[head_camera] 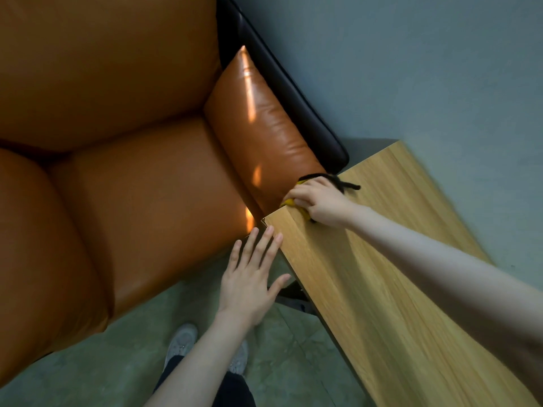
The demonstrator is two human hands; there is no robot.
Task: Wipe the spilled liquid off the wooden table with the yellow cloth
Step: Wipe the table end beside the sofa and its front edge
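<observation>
The wooden table [382, 289] runs diagonally from the lower right to the sofa arm. My right hand [320, 201] rests at the table's far left edge, closed over the yellow cloth [289, 202], of which only small yellow bits and black trim show. My left hand [252, 277] hovers with fingers spread beside the table's near corner, fingertips close to the edge, holding nothing. No liquid is visible on the wood.
An orange leather sofa [132, 177] fills the left, its armrest [258, 133] touching the table's end. A dark cushion or backing [282, 89] lies behind the armrest. Green-grey floor [111, 362] and my shoes [182, 339] are below.
</observation>
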